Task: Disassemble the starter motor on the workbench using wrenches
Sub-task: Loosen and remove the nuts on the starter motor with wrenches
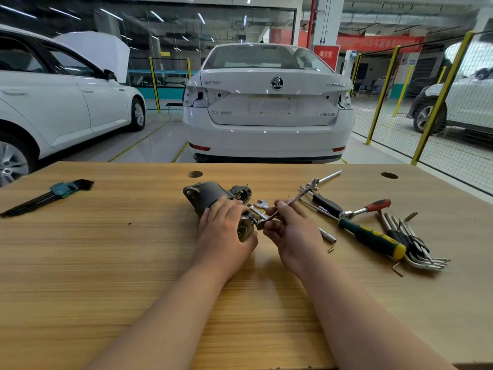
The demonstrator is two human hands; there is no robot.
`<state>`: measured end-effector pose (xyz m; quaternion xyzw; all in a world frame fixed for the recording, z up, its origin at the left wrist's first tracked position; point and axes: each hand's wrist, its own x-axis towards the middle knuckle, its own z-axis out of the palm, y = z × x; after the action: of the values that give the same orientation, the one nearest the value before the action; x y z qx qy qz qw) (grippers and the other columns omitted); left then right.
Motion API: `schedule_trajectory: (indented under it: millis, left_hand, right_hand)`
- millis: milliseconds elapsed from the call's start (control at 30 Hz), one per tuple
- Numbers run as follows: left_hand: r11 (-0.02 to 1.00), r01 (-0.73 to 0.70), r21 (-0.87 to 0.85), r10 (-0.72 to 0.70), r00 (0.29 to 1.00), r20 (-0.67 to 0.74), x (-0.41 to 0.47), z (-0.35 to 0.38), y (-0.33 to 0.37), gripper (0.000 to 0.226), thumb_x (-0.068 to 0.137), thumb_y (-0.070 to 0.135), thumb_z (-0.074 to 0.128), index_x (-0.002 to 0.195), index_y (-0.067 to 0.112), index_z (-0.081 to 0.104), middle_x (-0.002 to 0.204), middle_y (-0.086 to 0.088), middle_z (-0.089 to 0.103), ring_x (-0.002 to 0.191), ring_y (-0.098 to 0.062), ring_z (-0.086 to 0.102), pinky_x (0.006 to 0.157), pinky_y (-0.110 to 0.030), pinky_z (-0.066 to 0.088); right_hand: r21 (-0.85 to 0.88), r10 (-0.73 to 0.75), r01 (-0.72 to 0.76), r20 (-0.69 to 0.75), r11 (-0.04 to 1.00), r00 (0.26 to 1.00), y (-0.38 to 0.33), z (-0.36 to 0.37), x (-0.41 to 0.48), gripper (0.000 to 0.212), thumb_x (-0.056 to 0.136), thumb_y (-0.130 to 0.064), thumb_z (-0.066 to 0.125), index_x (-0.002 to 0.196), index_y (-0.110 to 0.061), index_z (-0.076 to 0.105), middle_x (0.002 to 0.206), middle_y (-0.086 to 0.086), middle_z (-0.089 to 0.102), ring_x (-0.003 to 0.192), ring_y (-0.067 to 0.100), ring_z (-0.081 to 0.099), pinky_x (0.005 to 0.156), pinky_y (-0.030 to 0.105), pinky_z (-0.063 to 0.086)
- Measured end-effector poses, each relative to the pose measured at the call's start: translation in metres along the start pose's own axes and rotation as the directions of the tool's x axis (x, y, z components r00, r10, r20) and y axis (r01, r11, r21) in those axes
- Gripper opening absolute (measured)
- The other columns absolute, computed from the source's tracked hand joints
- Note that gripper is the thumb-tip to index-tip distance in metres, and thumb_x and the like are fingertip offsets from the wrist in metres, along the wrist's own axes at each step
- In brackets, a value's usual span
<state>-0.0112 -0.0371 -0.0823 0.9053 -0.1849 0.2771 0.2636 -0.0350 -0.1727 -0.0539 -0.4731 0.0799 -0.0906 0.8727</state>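
Wood-grain workbench fills the lower frame, and the grey starter motor lies at its centre. The left hand curls over the motor's near end, clasping it. Just beside it, the right hand pinches a slim silver wrench — lower head against the motor's end. A screwdriver and ratchet lie to the right.

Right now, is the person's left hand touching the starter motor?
Touching. The head view shows the left hand laid over the starter motor, fingers curled round its casing.
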Motion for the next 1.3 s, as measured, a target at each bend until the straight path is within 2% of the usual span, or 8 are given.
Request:
schedule_trajectory:
  millis: [133, 367, 500, 600, 700, 833, 1000, 1300]
  left_hand:
    - [1.0, 0.0, 0.002, 0.0, 1.0, 0.017, 0.0, 0.0, 0.001, 0.053, 0.079, 0.038, 0.061, 0.129, 0.028, 0.045, 0.141, 0.009, 0.038, 0.139, -0.01, 0.014, 0.115, -0.033, 0.006]
    - [0.993, -0.059, 0.102, 0.053, 0.997, 0.06, 0.001, -0.001, -0.001, 0.047, 0.088, 0.035, 0.041, 0.134, 0.022, 0.041, 0.144, 0.003, 0.036, 0.14, -0.017, 0.016, 0.114, -0.04, 0.012]
    - [1.0, 0.006, 0.008, -0.007, 1.0, 0.024, 0.0, -0.001, 0.001, 0.053, 0.081, 0.041, 0.054, 0.131, 0.026, 0.044, 0.143, 0.007, 0.037, 0.139, -0.011, 0.015, 0.116, -0.036, 0.007]
    - [1.0, 0.005, 0.01, -0.005, 1.0, 0.023, -0.001, 0.001, 0.0, 0.055, 0.08, 0.044, 0.057, 0.131, 0.031, 0.042, 0.144, 0.01, 0.034, 0.139, -0.008, 0.01, 0.114, -0.032, 0.002]
    - [1.0, -0.004, 0.0, 0.004, 1.0, 0.001, 0.0, 0.001, -0.001, 0.051, 0.08, 0.044, 0.057, 0.128, 0.032, 0.044, 0.142, 0.011, 0.037, 0.138, -0.007, 0.012, 0.114, -0.031, 0.003]
    - [1.0, -0.007, 0.004, 0.007, 1.0, -0.004, -0.001, 0.002, -0.002, 0.051, 0.081, 0.043, 0.058, 0.128, 0.032, 0.044, 0.142, 0.012, 0.037, 0.139, -0.007, 0.011, 0.114, -0.031, 0.003]
    - [1.0, -0.009, 0.002, 0.009, 1.0, -0.002, 0.0, 0.002, -0.002, 0.052, 0.08, 0.042, 0.06, 0.128, 0.031, 0.045, 0.142, 0.01, 0.037, 0.139, -0.008, 0.012, 0.114, -0.032, 0.004]
    - [1.0, -0.025, -0.016, 0.023, 0.997, -0.076, 0.0, 0.006, -0.004, 0.047, 0.077, 0.037, 0.067, 0.121, 0.025, 0.054, 0.137, 0.005, 0.046, 0.137, -0.014, 0.024, 0.111, -0.031, 0.008]
  right_hand:
    - [-0.345, -0.314, 0.343, 0.137, 0.874, 0.939, 0.001, 0.003, -0.01, 0.018, 0.091, -0.008, 0.059, 0.083, -0.021, 0.068, 0.069, -0.006, 0.068, 0.057, 0.009, 0.06, 0.057, 0.024, 0.051]
    - [-0.55, -0.493, 0.835, 0.732, -0.019, 0.471, 0.013, 0.007, -0.019, 0.016, 0.079, -0.011, 0.068, 0.094, -0.015, 0.073, 0.09, -0.004, 0.067, 0.079, 0.008, 0.055, 0.073, 0.021, 0.045]
    - [-0.538, -0.654, 0.695, 0.31, 0.477, 0.69, 0.004, 0.006, -0.018, 0.014, 0.087, -0.015, 0.062, 0.085, -0.029, 0.067, 0.078, -0.011, 0.066, 0.074, 0.006, 0.06, 0.069, 0.022, 0.05]
    - [-0.343, -0.374, 0.308, -0.146, 0.888, 0.916, -0.005, 0.0, -0.006, 0.017, 0.094, -0.019, 0.055, 0.086, -0.028, 0.067, 0.076, -0.007, 0.069, 0.072, 0.013, 0.059, 0.064, 0.028, 0.05]
    - [-0.035, -0.083, 0.076, -0.284, 0.996, 0.955, -0.012, -0.008, 0.003, 0.013, 0.095, -0.018, 0.053, 0.092, -0.019, 0.065, 0.072, -0.001, 0.07, 0.057, 0.014, 0.057, 0.054, 0.027, 0.048]
    - [0.023, 0.058, -0.053, -0.256, 0.998, 0.965, -0.011, -0.012, 0.007, 0.012, 0.094, -0.017, 0.052, 0.095, -0.015, 0.063, 0.062, 0.0, 0.065, 0.043, 0.01, 0.052, 0.042, 0.022, 0.044]
    - [-0.804, -0.265, 0.207, 0.064, 0.558, 0.962, -0.001, -0.007, 0.0, 0.018, 0.093, -0.028, 0.053, 0.077, -0.027, 0.062, 0.061, -0.01, 0.057, 0.047, -0.006, 0.051, 0.04, 0.011, 0.035]
    - [-0.917, -0.259, 0.291, 0.222, 0.273, 0.94, 0.012, -0.001, -0.004, 0.035, 0.086, -0.038, 0.058, 0.057, -0.021, 0.048, 0.05, -0.006, 0.045, 0.048, 0.008, 0.039, 0.047, 0.027, 0.03]
